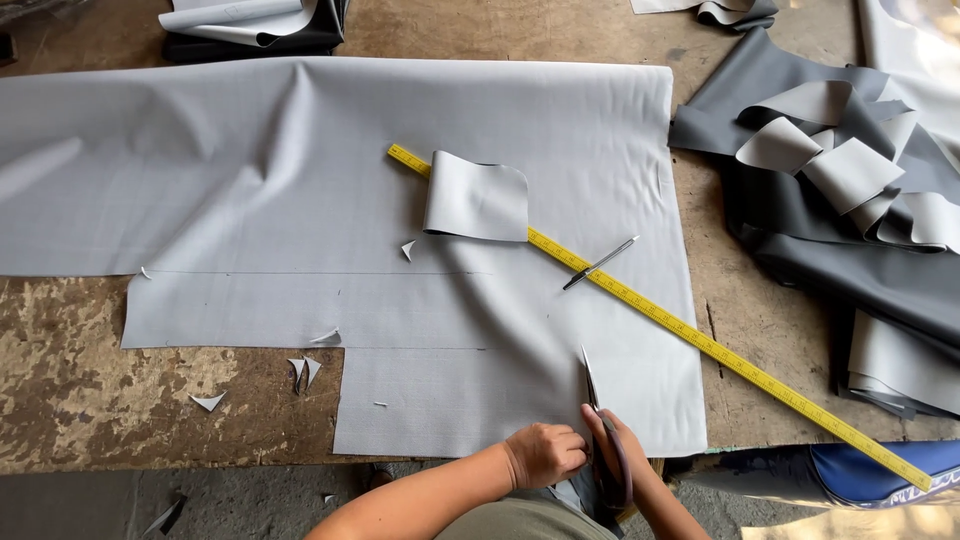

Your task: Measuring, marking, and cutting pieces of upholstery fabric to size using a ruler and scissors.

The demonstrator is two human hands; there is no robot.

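A large light grey sheet of leather-like fabric (300, 180) lies spread over a worn wooden table (90, 390). My right hand (618, 450) grips a pair of scissors (592, 385) whose blades point away from me into the sheet's near edge. My left hand (545, 452) is closed on the fabric edge right beside the scissors. A yellow measuring ruler (680, 325) lies diagonally across the sheet. A curled cut piece of grey fabric (475, 198) rests on the ruler's far end, and a pen (600, 263) lies across the ruler.
Piles of dark grey and light grey fabric strips (840, 170) fill the right side of the table. More folded fabric (250, 25) sits at the far edge. Small offcut scraps (305, 370) lie near the sheet's cut corner. A blue object (880, 470) sits at lower right.
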